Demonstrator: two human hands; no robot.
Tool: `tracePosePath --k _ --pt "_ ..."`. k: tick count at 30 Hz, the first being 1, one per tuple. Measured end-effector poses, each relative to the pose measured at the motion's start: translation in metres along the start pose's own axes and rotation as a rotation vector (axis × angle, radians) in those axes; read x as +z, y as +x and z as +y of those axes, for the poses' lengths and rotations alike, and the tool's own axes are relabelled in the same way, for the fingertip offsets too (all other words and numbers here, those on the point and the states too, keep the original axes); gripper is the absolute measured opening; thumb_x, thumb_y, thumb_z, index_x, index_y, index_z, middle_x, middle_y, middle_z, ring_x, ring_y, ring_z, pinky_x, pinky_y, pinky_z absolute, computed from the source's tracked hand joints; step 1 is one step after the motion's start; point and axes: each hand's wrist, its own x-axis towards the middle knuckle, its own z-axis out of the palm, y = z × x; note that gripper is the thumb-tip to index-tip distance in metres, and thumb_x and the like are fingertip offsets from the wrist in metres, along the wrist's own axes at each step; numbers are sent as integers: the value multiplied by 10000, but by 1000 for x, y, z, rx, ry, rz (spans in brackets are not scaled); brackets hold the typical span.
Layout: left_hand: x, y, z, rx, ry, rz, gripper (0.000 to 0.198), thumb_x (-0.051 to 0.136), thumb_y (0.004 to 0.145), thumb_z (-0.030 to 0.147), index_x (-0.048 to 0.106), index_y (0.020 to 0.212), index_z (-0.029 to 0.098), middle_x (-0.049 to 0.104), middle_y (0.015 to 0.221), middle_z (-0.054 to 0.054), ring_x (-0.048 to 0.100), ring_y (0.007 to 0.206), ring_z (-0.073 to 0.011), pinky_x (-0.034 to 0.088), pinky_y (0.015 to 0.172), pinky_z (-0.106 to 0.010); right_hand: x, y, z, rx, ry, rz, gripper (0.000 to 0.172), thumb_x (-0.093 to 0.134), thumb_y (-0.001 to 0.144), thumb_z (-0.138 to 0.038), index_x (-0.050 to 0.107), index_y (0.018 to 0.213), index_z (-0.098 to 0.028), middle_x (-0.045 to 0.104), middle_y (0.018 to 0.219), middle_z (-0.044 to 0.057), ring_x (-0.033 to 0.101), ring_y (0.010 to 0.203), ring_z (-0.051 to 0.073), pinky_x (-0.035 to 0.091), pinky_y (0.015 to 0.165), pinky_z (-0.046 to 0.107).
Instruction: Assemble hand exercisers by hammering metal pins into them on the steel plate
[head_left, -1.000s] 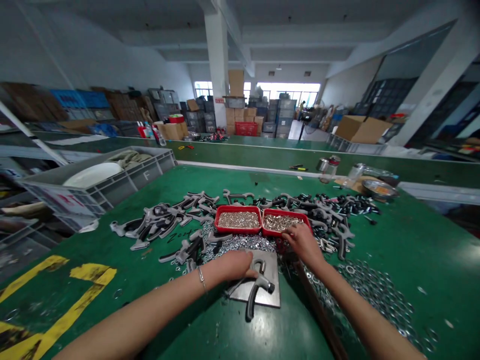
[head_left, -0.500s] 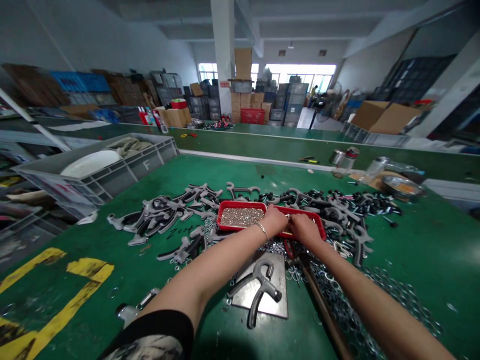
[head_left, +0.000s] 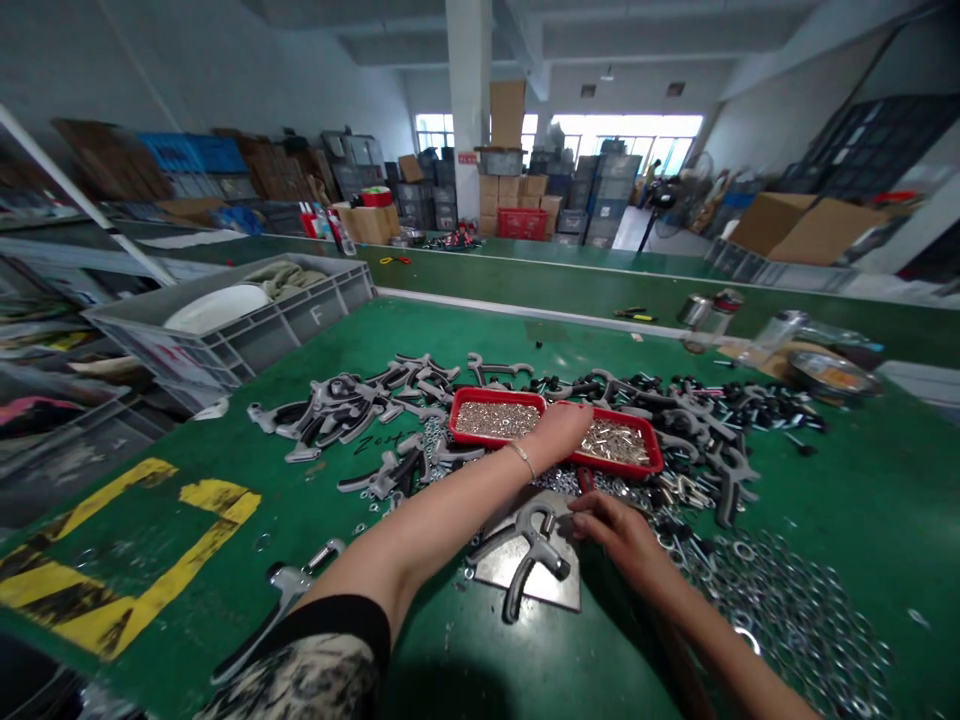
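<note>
My left hand (head_left: 559, 430) rests over the gap between two red trays, its fingers at the near rim of the right one. That right tray (head_left: 615, 445) and the left tray (head_left: 495, 418) both hold small silvery metal pieces. My right hand (head_left: 611, 530) is lower, its fingertips close to a grey hand-grip-shaped part (head_left: 541, 548) lying on a steel plate (head_left: 551, 585). Whether either hand holds a small piece is hidden by the fingers. Grey handle parts (head_left: 337, 410) lie heaped left of the trays, with black-ended parts (head_left: 712, 420) to the right.
Steel washers (head_left: 787, 620) are spread across the green workbench (head_left: 840, 480) at the right. A loose grip part (head_left: 281, 600) lies near my left arm. A grey crate (head_left: 247, 330) stands at the left edge, and a metal bowl (head_left: 829, 375) sits far right.
My right hand has moved back from the right red tray to the steel plate. My left hand stays over the trays. The view has turned slightly, bringing the trays into full sight.
</note>
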Motion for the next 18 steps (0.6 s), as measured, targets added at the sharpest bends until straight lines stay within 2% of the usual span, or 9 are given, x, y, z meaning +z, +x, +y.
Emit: tracePosePath --k 3,5,8,11,13,15,16,18 --pt "-9 -44 -1 45 -125 91 236 489 950 165 658 1114 170 681 1130 -95 629 1070 -194 473 930 -298 12 8 0 41 -30 -3 265 386 947 -381 569 860 -209 718 756 22 669 602 163 507 590 260" --pt "-9 -80 -5 20 -317 136 230 461 969 227 650 1093 184 690 1087 -56 653 991 -161 500 875 -262 15 15 3 50 -102 4 248 408 945 -372 562 828 -217 722 754 23 672 627 172 487 606 260" --pt "-1 -134 -19 -166 -788 188 237 483 938 274 656 1061 171 695 942 -39 675 762 -151 527 709 -256 14 24 6 63 -245 1 212 451 938 -346 574 816 -223 731 776 32 684 713 184 461 656 255" --pt "6 -174 -36 -330 -943 225 186 582 855 280 685 961 167 666 851 -19 638 654 -137 507 652 -253 14 30 -1 78 -408 -23 194 479 932 -335 581 813 -220 732 801 53 687 730 192 434 641 247" --pt "6 -190 -41 -421 -985 266 172 634 811 281 666 930 161 637 781 1 609 614 -131 490 613 -245 16 30 -10 61 -512 -50 187 483 929 -334 581 823 -215 730 808 77 691 731 213 423 621 258" --pt "5 -197 -34 -485 -1022 293 166 668 785 286 646 890 159 607 705 22 580 587 -126 464 571 -231 16 25 -15 15 -587 -88 162 484 913 -300 580 828 -201 723 797 117 694 722 250 417 593 282" --pt "5 -196 -26 -494 -1023 298 152 676 782 290 644 853 159 601 686 23 574 591 -124 454 568 -224 13 21 -14 -26 -625 -101 139 484 892 -263 577 816 -193 716 767 137 692 700 269 415 569 295" --pt "12 -183 -7 -404 -1038 259 144 711 763 287 661 814 162 625 720 16 578 643 -116 450 607 -211 4 19 3 -132 -669 -126 97 506 792 -140 584 809 -196 711 732 144 693 695 291 425 550 315"
